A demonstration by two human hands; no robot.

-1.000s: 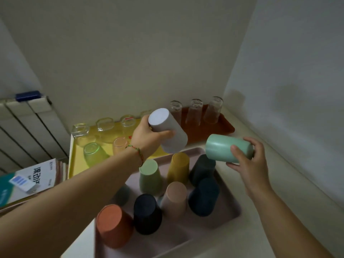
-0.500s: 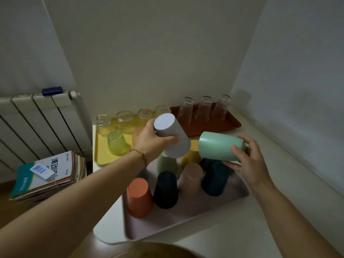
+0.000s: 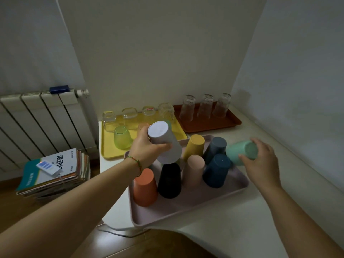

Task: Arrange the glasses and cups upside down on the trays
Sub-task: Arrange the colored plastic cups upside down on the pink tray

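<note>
Over the last second the right hand had dropped toward the right of the frame, bringing the mint cup down to the right rim of the pink tray, just beside the two dark blue cups. The cup lay on its side in curled fingers, its flat end apparently turned up and right, so it seemed partway through being flipped. The left hand had stayed above the middle of the frame, wrapped round the grey cup, which was tilted with its base up and hung over the tray's back rows. Both cups were thus close to being set down, though neither was resting yet. Already inverted on the pink tray stood an orange cup, a black cup, a pale pink cup and a yellow cup. Glasses stood upside down on the yellow tray and the brown tray toward the upper centre. The bare room was the pink tray's front strip, in the lower centre. Its near left corner sat right at the edge of the counter, so pressing there probably risked tipping it. The tightly packed cups left little space between them.
</note>
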